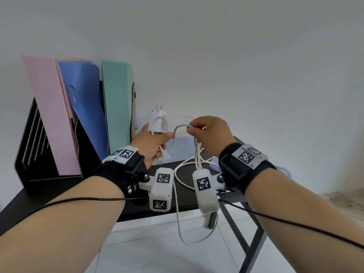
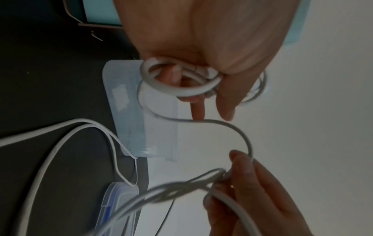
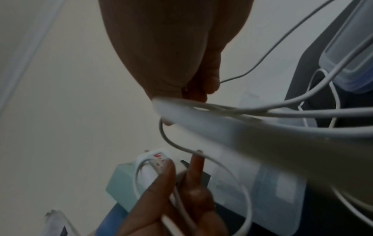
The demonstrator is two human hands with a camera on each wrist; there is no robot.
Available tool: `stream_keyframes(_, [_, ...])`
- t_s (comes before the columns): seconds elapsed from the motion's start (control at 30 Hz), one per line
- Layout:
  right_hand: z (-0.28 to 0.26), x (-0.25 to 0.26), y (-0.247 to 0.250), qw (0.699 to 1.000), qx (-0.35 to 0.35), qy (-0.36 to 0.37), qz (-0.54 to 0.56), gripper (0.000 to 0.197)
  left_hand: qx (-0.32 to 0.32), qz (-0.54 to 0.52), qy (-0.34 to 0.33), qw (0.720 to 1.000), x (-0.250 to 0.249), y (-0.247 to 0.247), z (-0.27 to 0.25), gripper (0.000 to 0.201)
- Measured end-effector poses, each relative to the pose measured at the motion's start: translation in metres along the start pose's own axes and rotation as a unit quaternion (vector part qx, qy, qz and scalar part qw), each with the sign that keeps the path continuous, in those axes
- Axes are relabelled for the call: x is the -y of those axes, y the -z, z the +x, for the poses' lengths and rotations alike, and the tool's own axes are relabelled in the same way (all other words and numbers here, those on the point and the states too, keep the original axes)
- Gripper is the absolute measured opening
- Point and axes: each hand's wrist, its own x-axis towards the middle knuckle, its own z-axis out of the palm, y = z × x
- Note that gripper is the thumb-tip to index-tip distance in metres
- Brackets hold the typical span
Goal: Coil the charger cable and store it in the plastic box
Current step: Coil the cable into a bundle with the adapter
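- The left hand (image 1: pixel 152 143) is raised above the far part of the black table (image 1: pixel 59 189), its fingers curled round the white charger plug (image 1: pixel 157 121) and a few wound loops of cable.
- The right hand (image 1: pixel 209 133) pinches the white cable (image 1: pixel 178 129) just right of the left hand; the slack hangs over the table's near edge.
- The clear plastic box (image 1: pixel 183 142) sits on the table beyond the hands, right of the file holder (image 1: pixel 65 119).

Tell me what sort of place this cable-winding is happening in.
Most likely a home or office desk corner. A black file rack holds pink, blue and green folders on a dark table against a plain white wall, and both hands are winding a white charger cable above it.
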Motion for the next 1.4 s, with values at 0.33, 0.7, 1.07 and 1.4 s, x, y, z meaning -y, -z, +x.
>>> stream_keyframes(0.33, [0.003,0.005,-0.01,0.99,0.026,-0.045,0.129,0.01,0.022,0.042,-0.038,0.998,-0.002,-0.008,-0.012,0.041])
stream_keyframes(0.7, [-0.005,0.002,-0.017,0.972,0.014,-0.078,0.223,0.012,0.096,0.006,-0.058,0.994,-0.012,-0.017,-0.024,0.014])
stream_keyframes(1.07, [-0.008,0.01,-0.024,0.97,0.062,-0.036,0.231,0.012,0.104,0.138,-0.135,0.976,-0.013,-0.019,-0.028,0.021])
stream_keyframes(1.4, [-0.005,0.001,-0.023,0.994,0.074,-0.013,0.075,0.023,0.059,0.006,-0.049,0.997,-0.007,-0.016,-0.025,0.026])
